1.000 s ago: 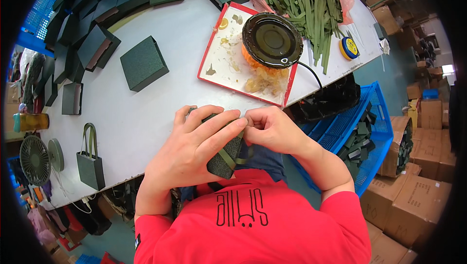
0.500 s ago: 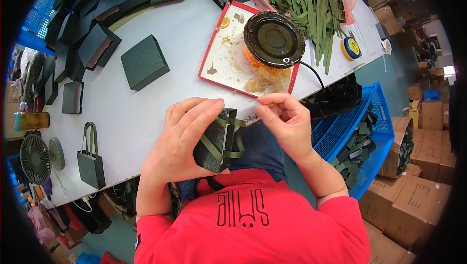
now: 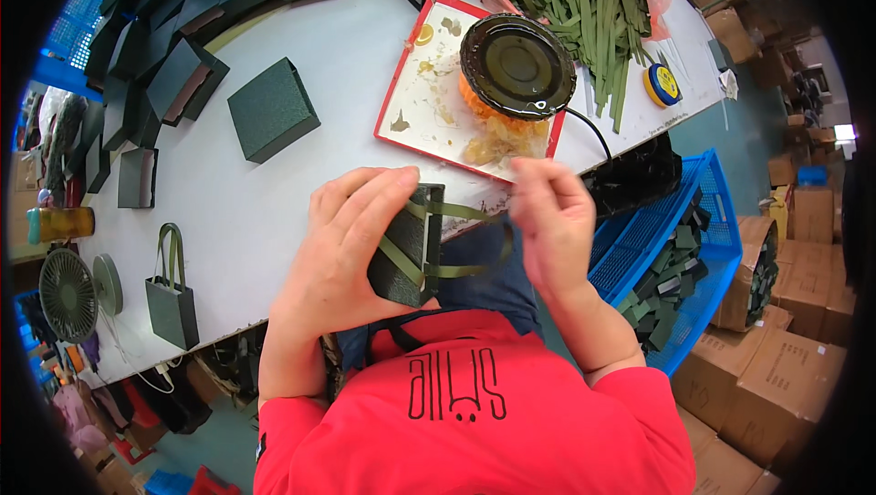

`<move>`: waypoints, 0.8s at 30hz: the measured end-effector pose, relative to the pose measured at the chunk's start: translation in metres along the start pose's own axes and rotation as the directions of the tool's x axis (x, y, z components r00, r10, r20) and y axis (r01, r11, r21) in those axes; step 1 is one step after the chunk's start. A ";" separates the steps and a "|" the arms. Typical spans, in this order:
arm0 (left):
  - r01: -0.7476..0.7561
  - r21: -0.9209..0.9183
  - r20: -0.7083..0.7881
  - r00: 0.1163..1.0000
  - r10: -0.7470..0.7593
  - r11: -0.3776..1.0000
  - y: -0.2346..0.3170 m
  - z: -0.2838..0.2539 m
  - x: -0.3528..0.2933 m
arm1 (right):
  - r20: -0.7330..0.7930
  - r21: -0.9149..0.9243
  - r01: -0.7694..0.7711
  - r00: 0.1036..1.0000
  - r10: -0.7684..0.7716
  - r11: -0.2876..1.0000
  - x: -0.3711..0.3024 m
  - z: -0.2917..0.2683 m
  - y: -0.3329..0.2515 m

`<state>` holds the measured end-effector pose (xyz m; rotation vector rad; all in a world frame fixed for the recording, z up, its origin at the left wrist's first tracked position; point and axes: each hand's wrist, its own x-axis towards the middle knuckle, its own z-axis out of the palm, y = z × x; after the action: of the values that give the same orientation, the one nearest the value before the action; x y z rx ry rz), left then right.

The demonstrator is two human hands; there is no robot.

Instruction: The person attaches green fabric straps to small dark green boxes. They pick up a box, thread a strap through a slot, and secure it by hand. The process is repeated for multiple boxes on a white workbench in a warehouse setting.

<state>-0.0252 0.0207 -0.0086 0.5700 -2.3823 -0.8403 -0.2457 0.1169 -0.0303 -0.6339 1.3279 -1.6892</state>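
My left hand (image 3: pixel 342 244) is wrapped around a small dark green box-shaped bag (image 3: pixel 399 267), tilted above the table's near edge. Two flat green ribbon strips cross its side, and a ribbon loop (image 3: pixel 465 270) stretches out to the right, its far end blurred. Beside that loop is my right hand (image 3: pixel 555 217), thumb and fingertips pinched together and smeared by motion. Whatever is between those fingertips, if anything, cannot be made out. A finished-looking green bag (image 3: pixel 172 312) with upright ribbon handles stands at the left, and a green box (image 3: pixel 274 112) lies ahead of my left hand.
A black round pot (image 3: pixel 517 64) on an orange base sits on a red-rimmed tray (image 3: pixel 401 135) with amber residue; its cable trails right. Green ribbons (image 3: pixel 584 20) spill from a pink bag. Many green boxes crowd the far left. A blue crate (image 3: pixel 703 285) is at right, a fan (image 3: pixel 68 294) left.
My right hand has moved slightly right and away from the bag. The ribbon loop now reaches further right. My left hand still grips the bag, turned and raised a little.
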 end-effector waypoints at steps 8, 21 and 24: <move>-0.038 0.028 0.000 0.999 0.038 0.999 0.001 0.000 0.001 | 0.397 -0.561 0.370 0.905 -0.151 0.741 -0.023 0.007 -0.008; -0.015 -0.099 0.015 1.000 0.017 0.995 0.004 -0.001 -0.002 | 0.059 -0.310 0.252 0.967 -0.246 0.917 -0.005 -0.008 -0.013; -0.028 -0.084 0.027 0.999 0.030 0.996 0.004 0.002 -0.002 | 0.272 -0.491 0.333 0.937 -0.222 0.805 -0.006 0.001 -0.009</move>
<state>-0.0259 0.0255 -0.0074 0.4923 -2.3625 -0.9367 -0.2448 0.1225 -0.0207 -1.3501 1.6221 -1.4165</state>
